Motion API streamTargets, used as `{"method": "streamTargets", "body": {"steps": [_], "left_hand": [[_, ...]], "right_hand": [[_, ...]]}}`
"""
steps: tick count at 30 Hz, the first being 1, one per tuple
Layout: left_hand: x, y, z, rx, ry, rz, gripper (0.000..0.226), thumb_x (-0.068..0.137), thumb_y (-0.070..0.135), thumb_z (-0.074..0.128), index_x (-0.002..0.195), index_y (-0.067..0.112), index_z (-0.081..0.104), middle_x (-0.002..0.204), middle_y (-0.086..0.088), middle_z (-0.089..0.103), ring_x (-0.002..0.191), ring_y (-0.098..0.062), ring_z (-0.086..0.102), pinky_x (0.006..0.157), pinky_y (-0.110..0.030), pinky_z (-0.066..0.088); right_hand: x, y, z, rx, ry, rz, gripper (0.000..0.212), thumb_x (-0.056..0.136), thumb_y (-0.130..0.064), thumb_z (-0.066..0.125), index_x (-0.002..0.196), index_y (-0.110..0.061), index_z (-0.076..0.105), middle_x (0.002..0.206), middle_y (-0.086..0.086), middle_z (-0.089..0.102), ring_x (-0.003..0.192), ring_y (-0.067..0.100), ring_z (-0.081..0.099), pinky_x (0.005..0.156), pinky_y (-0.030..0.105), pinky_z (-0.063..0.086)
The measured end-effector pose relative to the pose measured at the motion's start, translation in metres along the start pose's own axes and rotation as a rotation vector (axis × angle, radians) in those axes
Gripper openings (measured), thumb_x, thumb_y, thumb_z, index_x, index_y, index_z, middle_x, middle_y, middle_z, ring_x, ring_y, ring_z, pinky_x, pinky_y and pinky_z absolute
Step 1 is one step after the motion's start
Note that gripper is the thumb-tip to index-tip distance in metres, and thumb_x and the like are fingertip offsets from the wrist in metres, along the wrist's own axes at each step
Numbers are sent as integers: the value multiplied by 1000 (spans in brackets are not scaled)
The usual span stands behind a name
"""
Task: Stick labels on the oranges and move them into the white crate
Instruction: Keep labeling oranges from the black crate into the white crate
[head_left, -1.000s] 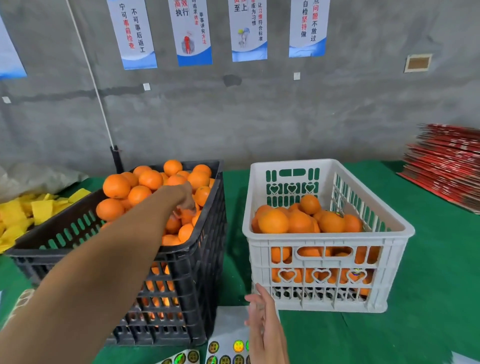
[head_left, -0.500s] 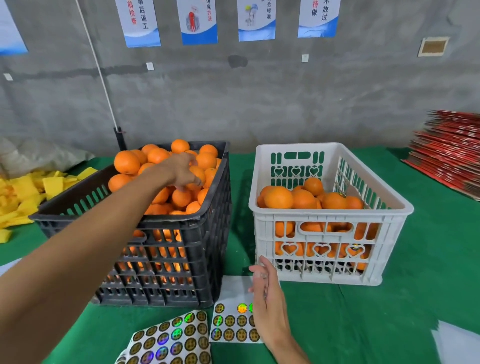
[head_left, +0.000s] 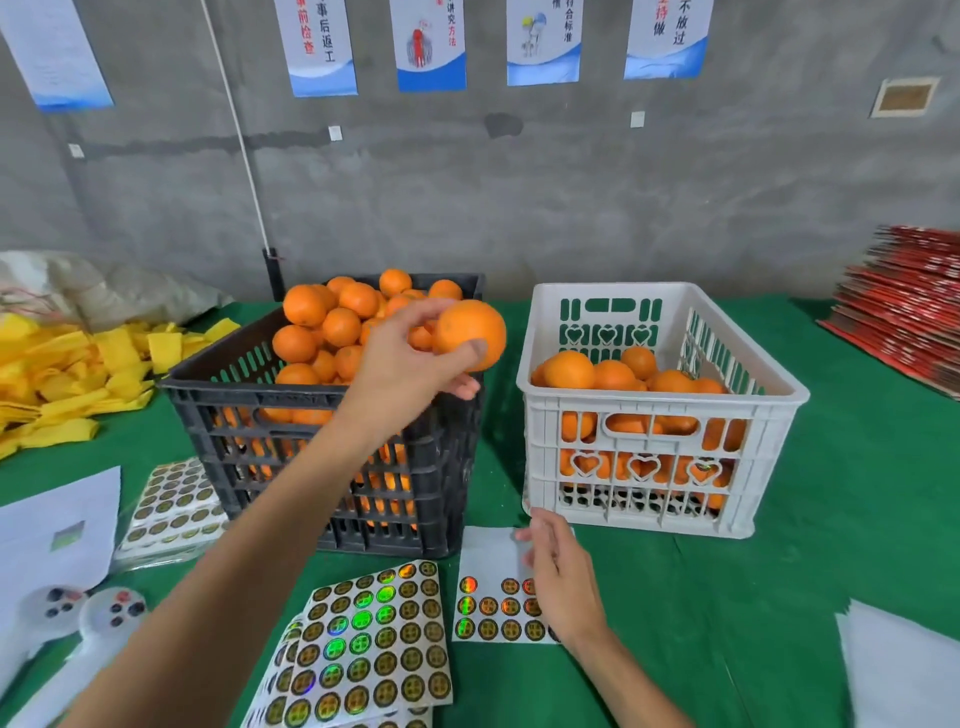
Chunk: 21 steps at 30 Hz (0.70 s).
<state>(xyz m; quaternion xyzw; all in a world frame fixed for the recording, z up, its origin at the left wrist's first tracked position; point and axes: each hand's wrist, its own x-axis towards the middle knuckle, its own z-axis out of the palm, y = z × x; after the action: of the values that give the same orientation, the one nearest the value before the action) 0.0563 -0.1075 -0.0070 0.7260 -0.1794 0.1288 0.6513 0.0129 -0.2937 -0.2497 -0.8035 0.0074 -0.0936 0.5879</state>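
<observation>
The right hand (head_left: 563, 582) covers part of the label sheet (head_left: 491, 597), so can't tell if it's pinching a label, and its fingertips are blurry too. Print on the labels is too tiny to read. Posters (head_left: 431, 47) get chopped by the top edge. The black crate (head_left: 291, 457) hides most of its oranges (head_left: 337, 322).

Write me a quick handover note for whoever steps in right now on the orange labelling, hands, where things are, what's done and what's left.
Left hand: holds one orange in the air above the black crate, no label seen on it.
Right hand: fingers on the small label sheet in front of the white crate; whether it has a label is unclear.
Done: white crate partly filled with oranges.
Left: label the held orange, put it in the white crate, then work through the black crate, which is heaped. More label sheets lie near.
</observation>
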Motion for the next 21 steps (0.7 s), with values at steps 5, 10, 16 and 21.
{"method": "streamTargets", "body": {"steps": [5,10,16,21], "left_hand": [[-49,-76,37,-9,-107,-179,63,67,35,88,123,34,59,132,1,63,71,-36,78,70,-42,66],[-92,-170,54,-2,-111,-423,60,73,25,90,120,36,54,137,-7,52,82,-40,76,80,-57,63],[-110,-209,60,22,-104,-424,63,70,46,89,122,51,55,134,-3,54,90,-36,76,92,-53,60],[-111,-223,64,-47,-84,-325,55,92,27,79,134,43,47,125,-9,59,88,-30,77,82,-36,63]], "right_hand": [[0,6,-15,138,81,8,24,107,-41,42,109,-35,65,96,-12,73,83,11,69,71,21,56],[8,19,-20,234,166,18,28,111,-27,41,110,-22,68,94,-3,75,89,14,71,81,24,54],[11,19,-20,286,145,7,28,111,-27,41,114,-22,68,100,-1,74,95,19,70,86,25,56],[8,22,-42,-242,-351,-174,29,96,-59,60,116,-40,69,118,-27,63,114,-1,59,97,23,50]]}}
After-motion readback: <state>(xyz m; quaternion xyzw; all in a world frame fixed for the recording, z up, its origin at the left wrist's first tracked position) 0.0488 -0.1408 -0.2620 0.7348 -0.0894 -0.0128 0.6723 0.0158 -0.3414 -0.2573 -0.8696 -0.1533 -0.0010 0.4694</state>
